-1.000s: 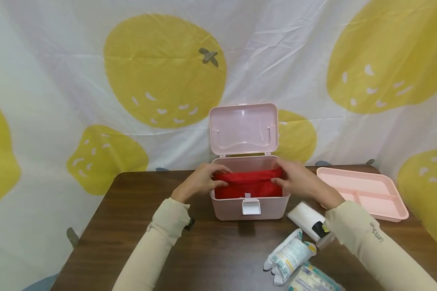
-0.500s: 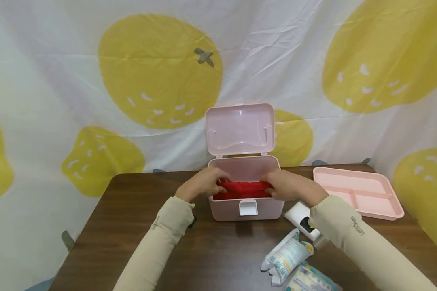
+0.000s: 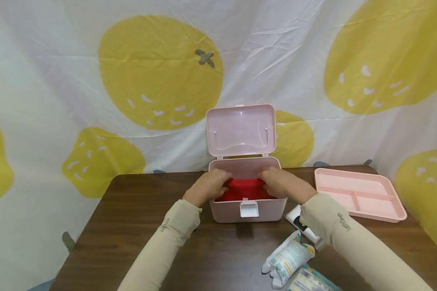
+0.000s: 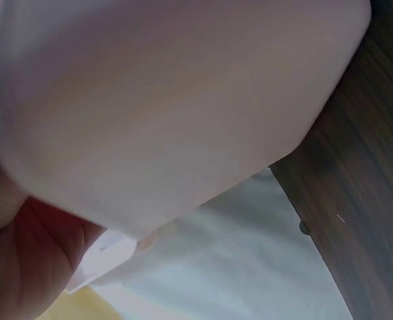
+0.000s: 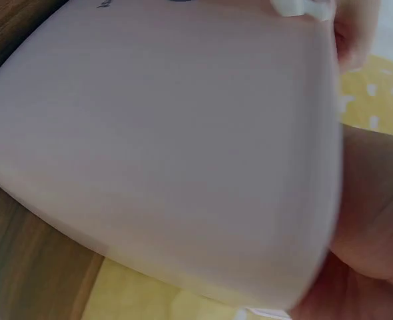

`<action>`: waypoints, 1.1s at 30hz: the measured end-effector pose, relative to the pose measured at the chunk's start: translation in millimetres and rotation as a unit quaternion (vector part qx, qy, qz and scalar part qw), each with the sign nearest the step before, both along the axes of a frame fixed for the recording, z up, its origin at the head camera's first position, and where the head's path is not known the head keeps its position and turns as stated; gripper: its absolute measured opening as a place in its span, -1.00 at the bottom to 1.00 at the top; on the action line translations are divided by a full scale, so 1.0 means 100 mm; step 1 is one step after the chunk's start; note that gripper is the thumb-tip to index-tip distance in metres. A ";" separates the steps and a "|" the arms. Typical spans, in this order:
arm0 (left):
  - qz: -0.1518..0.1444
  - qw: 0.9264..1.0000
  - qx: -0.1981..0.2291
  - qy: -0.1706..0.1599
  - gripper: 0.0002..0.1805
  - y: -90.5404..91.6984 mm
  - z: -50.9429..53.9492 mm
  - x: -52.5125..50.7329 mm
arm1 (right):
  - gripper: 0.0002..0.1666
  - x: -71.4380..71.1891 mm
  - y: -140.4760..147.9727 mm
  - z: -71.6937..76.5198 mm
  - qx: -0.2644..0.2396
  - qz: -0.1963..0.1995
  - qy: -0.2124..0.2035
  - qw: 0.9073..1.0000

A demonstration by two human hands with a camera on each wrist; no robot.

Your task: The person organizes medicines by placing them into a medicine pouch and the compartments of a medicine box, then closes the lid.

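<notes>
A red fabric pouch [image 3: 245, 190] lies down inside a pink plastic box [image 3: 223, 212], whose lid [image 3: 241, 127] stands raised at the back. My left hand [image 3: 210, 185] reaches over the box's left side and holds the pouch's left end. On the other side, my right hand [image 3: 282, 182] grips the right end. The far fingers of both hands are hidden in the box. Each wrist view is mostly filled by the box's outer wall, with the left palm [image 4: 33, 260] and right palm [image 5: 376, 220] at the rim.
Right of the box lies a pink divided tray [image 3: 371, 208]. Nearer me are a white package with a black label [image 3: 295, 216], a white-and-green wrapped roll [image 3: 289, 256] and a patterned packet [image 3: 313, 281], all on the brown table [image 3: 131, 242]. A lemon-print cloth [image 3: 160, 72] hangs behind.
Both hands have moved down and inward, lowering the red pouch deeper into the box. The right forearm has shifted left. The box and tray stay where they were.
</notes>
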State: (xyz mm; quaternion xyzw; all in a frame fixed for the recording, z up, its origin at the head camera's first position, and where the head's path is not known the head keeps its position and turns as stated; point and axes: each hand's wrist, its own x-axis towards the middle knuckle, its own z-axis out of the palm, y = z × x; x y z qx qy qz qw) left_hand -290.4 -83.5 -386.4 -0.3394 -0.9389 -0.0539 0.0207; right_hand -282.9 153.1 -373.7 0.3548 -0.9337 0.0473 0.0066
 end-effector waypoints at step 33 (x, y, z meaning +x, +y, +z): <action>0.071 0.992 -0.099 -0.008 -0.91 0.21 -0.09 0.00 | -0.76 -0.18 -0.20 -0.25 0.070 -0.066 -0.031 0.995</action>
